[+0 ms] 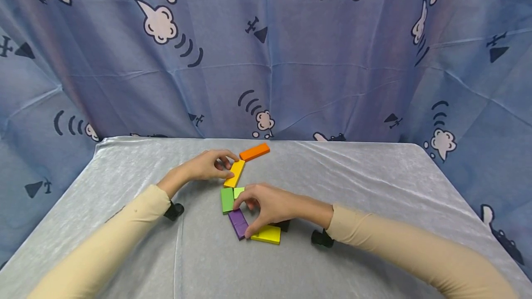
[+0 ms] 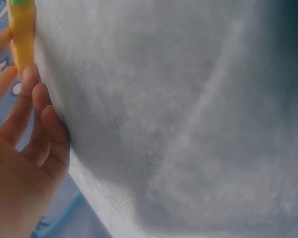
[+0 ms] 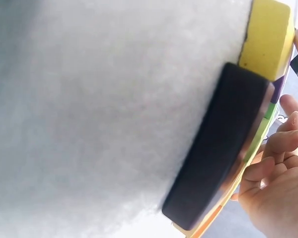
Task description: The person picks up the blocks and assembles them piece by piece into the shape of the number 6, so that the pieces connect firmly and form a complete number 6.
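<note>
My left hand (image 1: 209,165) pinches an amber-yellow block (image 1: 235,173) lengthwise, thumb at its near end and index finger at its far end. That amber block (image 2: 23,34) also shows at the top left of the left wrist view. Over the purple block (image 1: 238,223), my right hand (image 1: 270,204) has thumb and index finger at its two ends. A green block (image 1: 226,200) and a lime block (image 1: 238,192), partly hidden by the right hand, lie between the two hands. Under the right hand are a bright yellow block (image 1: 267,234) and a black block (image 3: 213,148).
An orange block (image 1: 255,152) lies at the far end of the row, by the amber block. Grey velvety cloth covers the table (image 1: 365,179). A blue patterned curtain (image 1: 291,59) hangs behind and at both sides.
</note>
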